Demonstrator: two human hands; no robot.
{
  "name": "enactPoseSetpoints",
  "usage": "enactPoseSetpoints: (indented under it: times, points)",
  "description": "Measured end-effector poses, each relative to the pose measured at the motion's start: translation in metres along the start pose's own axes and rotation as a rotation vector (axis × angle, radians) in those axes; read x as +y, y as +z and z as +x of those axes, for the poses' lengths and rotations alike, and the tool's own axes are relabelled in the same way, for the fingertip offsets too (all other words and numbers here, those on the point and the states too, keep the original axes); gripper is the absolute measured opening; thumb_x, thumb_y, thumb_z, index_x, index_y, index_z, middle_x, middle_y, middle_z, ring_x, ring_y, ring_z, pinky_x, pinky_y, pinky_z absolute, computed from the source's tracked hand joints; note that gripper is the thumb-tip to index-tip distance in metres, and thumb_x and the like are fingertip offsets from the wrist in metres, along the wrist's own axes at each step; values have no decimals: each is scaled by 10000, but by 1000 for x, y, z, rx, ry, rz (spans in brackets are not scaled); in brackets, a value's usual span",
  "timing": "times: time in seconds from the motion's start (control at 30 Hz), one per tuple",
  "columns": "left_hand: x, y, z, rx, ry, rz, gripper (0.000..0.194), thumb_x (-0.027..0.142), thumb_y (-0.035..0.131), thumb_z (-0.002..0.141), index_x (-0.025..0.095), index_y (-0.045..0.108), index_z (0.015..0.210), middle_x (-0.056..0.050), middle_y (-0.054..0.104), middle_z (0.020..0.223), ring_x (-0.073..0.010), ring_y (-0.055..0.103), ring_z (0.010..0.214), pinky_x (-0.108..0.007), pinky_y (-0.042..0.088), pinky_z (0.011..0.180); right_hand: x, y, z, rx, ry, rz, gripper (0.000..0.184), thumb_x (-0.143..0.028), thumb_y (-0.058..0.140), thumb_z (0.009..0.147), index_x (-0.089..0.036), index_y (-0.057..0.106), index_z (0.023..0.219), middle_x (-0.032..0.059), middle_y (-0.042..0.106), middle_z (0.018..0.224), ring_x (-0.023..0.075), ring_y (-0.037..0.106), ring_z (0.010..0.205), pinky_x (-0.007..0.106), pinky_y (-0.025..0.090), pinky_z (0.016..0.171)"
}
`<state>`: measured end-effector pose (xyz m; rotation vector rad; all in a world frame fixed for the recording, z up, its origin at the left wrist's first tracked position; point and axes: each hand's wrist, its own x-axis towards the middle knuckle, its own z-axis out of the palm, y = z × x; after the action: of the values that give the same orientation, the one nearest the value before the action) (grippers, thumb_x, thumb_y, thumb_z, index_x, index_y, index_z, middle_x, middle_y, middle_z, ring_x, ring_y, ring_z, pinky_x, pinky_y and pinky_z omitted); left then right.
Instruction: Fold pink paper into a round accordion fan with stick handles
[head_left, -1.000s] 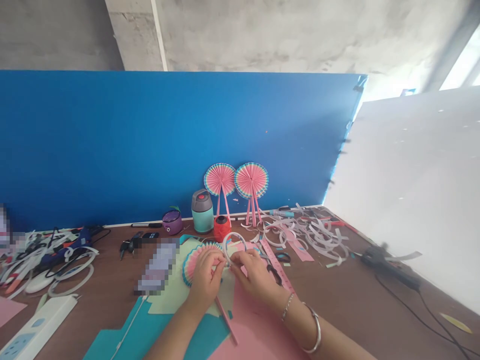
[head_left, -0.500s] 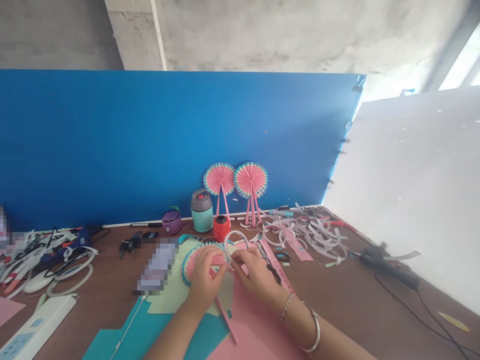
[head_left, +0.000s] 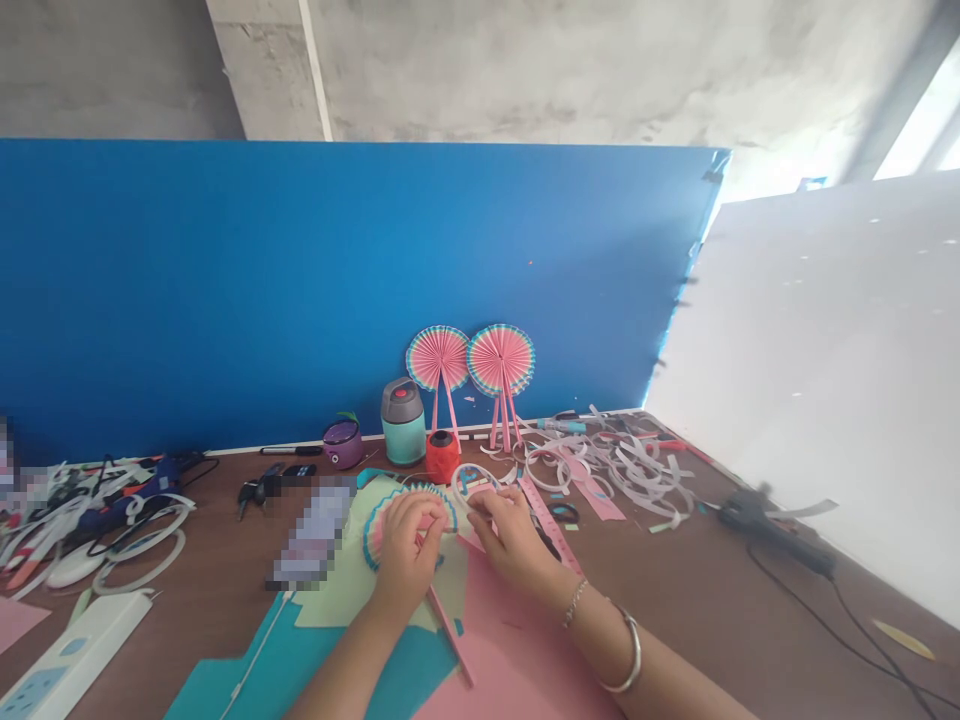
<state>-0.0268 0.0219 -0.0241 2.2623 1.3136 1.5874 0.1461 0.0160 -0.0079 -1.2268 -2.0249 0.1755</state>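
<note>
A round pleated paper fan (head_left: 373,530), pink with a blue-green scalloped edge, lies in the middle of the work area. My left hand (head_left: 409,555) rests over it, fingers curled and pinching at the fan. A pink paper handle (head_left: 455,640) sticks out from below this hand toward me. Just to the right, my right hand (head_left: 514,535) pinches a white strip (head_left: 455,483) that curls up in a loop above the fingertips. The fingertips of both hands are a little apart. What lies under my left palm is hidden.
Pink paper (head_left: 517,640), teal paper (head_left: 262,660) and a pink ruler (head_left: 566,545) lie around my hands. Scissors (head_left: 562,513) are partly behind my right hand. Behind stand two finished fans (head_left: 501,358), a teal jar (head_left: 405,440) and a red container (head_left: 443,460). Curled strips (head_left: 652,480) pile up right.
My right hand has shifted slightly to the right with the white strip, widening the gap between my hands. The strip's loop sits lower. My left hand stays on the fan.
</note>
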Motion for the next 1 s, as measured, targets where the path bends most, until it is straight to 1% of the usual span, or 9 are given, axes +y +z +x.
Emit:
enactPoseSetpoints:
  times: [0.07,0.2,0.3,0.47,0.67,0.83,1.0]
  points:
    - [-1,0,0,5,-3,8,108,231,496,851,220,560,765,-32,643,885,-202,572,899,-367,430,817,0,0,-1,-6,-17,9,124,-167,415,885,-205,510,814,3,609,716,164,521,679,309,339,740]
    - [0,-1,0,12,9,21,107,238,507,849,217,555,756,-23,640,862,-193,575,875,-348,423,800,0,0,0,17,-51,43,144,-146,400,872,-197,519,810,-8,597,705,143,505,653,315,324,774]
    - [2,-2,1,7,22,35,116,236,503,848,216,550,745,-18,634,827,-190,570,846,-344,414,791,-1,0,1,29,-59,59,154,-113,403,837,-194,523,786,-14,600,689,135,501,642,329,311,806]
    - [4,-3,1,7,24,53,133,245,486,854,222,546,738,-20,632,806,-196,565,834,-354,399,795,0,-2,3,18,-76,70,168,-76,401,793,-190,523,773,-11,621,697,130,501,627,333,303,809]
    - [1,-2,0,-8,11,54,125,250,484,856,227,544,749,-23,630,823,-202,561,850,-365,389,810,1,-6,3,-12,-113,49,205,-67,377,814,-189,538,851,9,647,739,144,528,655,346,304,830]
    - [-3,-3,1,-22,3,50,102,236,497,852,224,538,760,-22,627,837,-202,551,867,-369,379,816,3,-7,3,-34,-121,49,227,-77,360,839,-190,547,899,13,641,724,159,534,670,354,309,825]
    - [2,-4,1,-28,16,60,124,241,480,856,225,540,749,-23,631,824,-203,555,849,-371,380,807,4,-7,3,-38,-123,79,239,-72,361,840,-193,556,907,7,642,703,156,546,654,370,317,836]
